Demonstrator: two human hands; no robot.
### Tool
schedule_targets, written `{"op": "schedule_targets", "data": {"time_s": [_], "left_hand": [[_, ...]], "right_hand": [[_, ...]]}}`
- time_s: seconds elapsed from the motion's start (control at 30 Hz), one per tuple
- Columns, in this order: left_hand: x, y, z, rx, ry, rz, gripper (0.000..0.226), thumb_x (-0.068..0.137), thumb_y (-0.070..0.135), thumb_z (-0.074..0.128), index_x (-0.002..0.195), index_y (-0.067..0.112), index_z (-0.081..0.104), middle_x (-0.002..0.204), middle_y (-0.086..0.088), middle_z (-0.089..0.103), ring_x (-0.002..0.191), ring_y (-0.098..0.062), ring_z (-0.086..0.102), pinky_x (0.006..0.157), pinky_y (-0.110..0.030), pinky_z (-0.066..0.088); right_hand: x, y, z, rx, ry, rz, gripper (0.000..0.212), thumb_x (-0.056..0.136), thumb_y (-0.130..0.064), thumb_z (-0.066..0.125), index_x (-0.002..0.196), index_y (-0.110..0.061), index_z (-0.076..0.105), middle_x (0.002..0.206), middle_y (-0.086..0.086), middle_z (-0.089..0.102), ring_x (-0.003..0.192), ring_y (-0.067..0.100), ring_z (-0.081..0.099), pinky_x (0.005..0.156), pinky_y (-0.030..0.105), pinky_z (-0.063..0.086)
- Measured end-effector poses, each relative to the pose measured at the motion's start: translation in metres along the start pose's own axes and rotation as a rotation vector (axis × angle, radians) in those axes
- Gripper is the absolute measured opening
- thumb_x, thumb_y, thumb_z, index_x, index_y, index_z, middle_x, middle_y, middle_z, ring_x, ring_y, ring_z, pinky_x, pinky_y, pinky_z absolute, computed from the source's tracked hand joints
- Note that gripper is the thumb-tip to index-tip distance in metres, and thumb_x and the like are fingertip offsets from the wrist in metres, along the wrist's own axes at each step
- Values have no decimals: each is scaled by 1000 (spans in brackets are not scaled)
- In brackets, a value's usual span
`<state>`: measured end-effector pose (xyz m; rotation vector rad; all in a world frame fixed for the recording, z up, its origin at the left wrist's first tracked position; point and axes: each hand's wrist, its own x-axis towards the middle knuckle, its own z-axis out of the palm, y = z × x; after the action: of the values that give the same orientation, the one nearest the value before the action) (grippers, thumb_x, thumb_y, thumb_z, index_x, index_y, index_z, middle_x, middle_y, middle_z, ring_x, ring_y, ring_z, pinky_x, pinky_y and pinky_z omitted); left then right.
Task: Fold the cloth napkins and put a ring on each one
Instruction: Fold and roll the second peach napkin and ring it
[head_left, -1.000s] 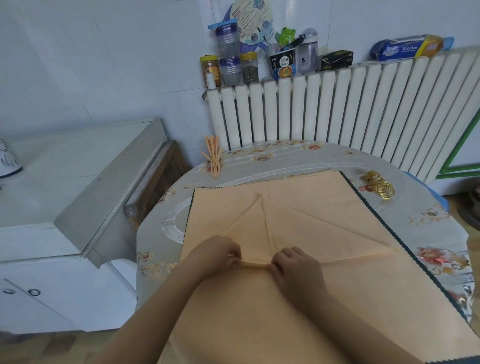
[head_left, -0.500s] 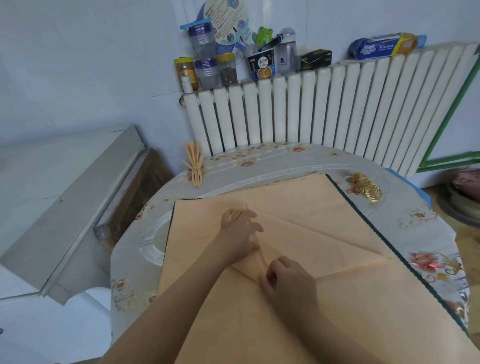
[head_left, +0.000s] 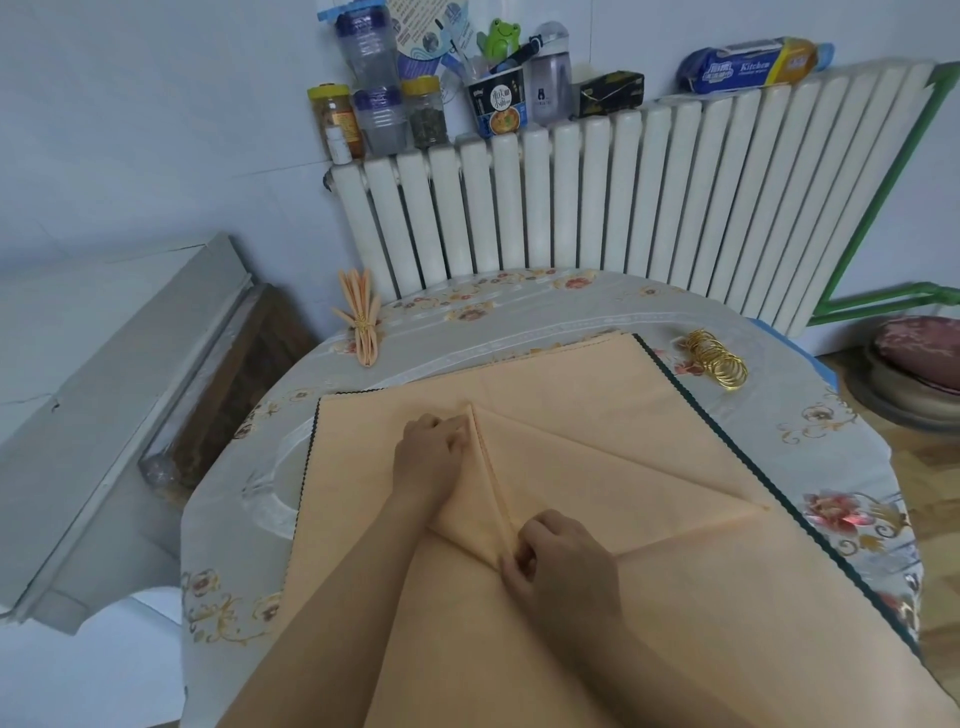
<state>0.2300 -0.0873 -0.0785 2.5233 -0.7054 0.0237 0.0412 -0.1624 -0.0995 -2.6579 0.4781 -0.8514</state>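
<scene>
Floral-clothed table (head_left: 597, 312) before radiator (head_left: 623, 208)

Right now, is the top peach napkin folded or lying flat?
Partly folded: the top napkin shows diagonal creases meeting in a pleated ridge, pinched by both hands.
</scene>
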Motion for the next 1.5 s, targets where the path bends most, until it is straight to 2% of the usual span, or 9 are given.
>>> {"op": "schedule_targets", "data": {"time_s": [0.17,0.37,0.53,0.7,0.87,1.03,1.17,1.4,1.5], "left_hand": [[-1,1,10,206,4,3,38,100,31,37,135,38,49,115,-4,47,106,-25,41,88,-34,34],[-6,11,3,276,-74,23,38,99,33,36,136,35,47,127,-4,41,117,-25,36,96,-35,26],[-60,26,-5,59,202,167,29,83,21,43,97,13,68,100,-7,59,93,-31,55,82,-37,39],[-117,30,-11,-101,-153,374,35,86,7,47,119,10,59,112,-8,59,105,-21,53,91,-17,36],[-131,30,-21,-55,-273,382,46,86,24,41,129,12,54,126,-10,54,118,-24,44,99,-15,26],[-132,37,-21,35,-308,341,56,82,51,35,110,14,66,118,-10,56,112,-29,48,100,-27,33],[-133,48,-22,131,-319,313,28,92,34,52,112,16,61,119,-9,51,115,-29,42,100,-33,35],[-131,62,-21,230,-322,285,23,91,31,53,108,15,57,115,-10,50,112,-28,43,93,-32,37],[-130,61,-21,199,-317,247,22,90,34,56,103,18,60,115,-6,50,112,-25,44,93,-30,37]], "right_hand": [[0,0,-1,35,-39,-10,13,65,-45,59,75,-39,64,75,-17,59,65,1,59,49,13,40],[0,1,-2,62,-70,-50,9,65,-42,64,64,-35,69,73,-18,59,63,4,58,47,13,38],[2,2,-4,40,-78,-64,13,69,-43,60,64,-35,69,64,-12,55,58,7,56,44,15,37],[5,0,-10,-2,-101,-53,24,68,-41,42,66,-31,64,61,-11,55,55,9,58,40,18,35],[-1,9,-23,260,-284,17,22,76,-27,63,68,-27,43,74,-8,51,71,14,54,59,24,35],[4,24,-37,770,-331,214,30,71,-6,76,60,-21,53,87,1,48,77,17,59,74,18,51],[14,33,-53,858,-453,266,23,75,2,70,66,-14,55,80,3,60,73,14,58,66,12,42],[22,56,-70,81,-471,-173,15,79,-27,65,92,-29,72,100,-11,63,92,6,54,80,20,41],[21,57,-70,29,-479,-242,16,83,-29,63,94,-26,73,100,-8,67,96,14,58,82,25,40]]}}
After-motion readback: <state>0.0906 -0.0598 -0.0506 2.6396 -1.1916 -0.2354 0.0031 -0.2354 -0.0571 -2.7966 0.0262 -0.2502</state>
